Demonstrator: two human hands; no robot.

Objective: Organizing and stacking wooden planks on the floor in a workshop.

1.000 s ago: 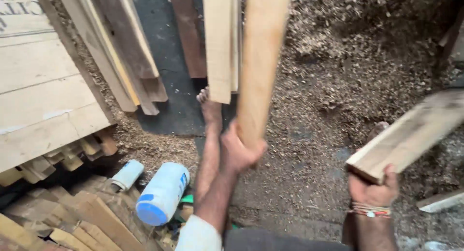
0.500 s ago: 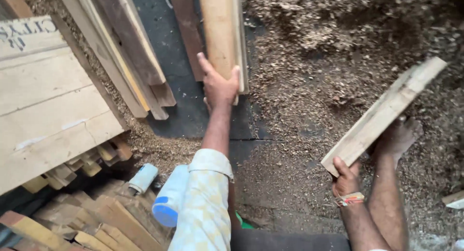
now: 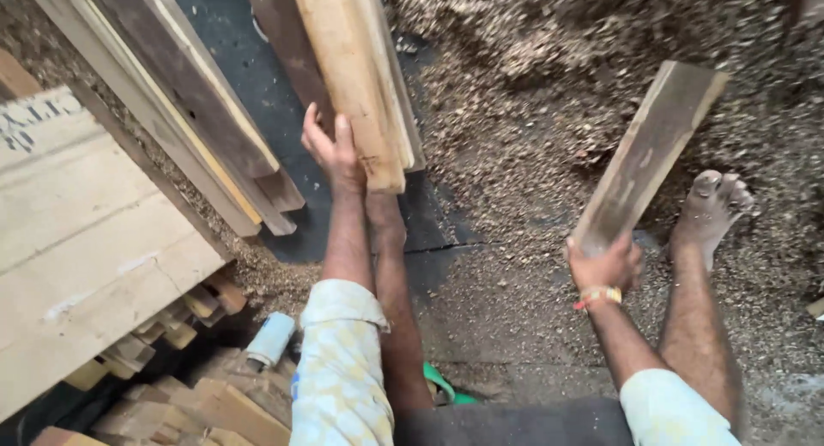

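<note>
Two hands on timber over a sawdust-covered floor point(image 3: 549, 85).

A stack of long pale wooden planks point(image 3: 356, 77) leans at upper centre; the left hand point(image 3: 333, 150), fingers spread flat, presses against the stack's lower end. A shorter greyish wooden board point(image 3: 648, 154) tilts up to the right, its lower end clasped in the closed right hand point(image 3: 605, 266), beside a bare foot point(image 3: 711, 207).
</note>
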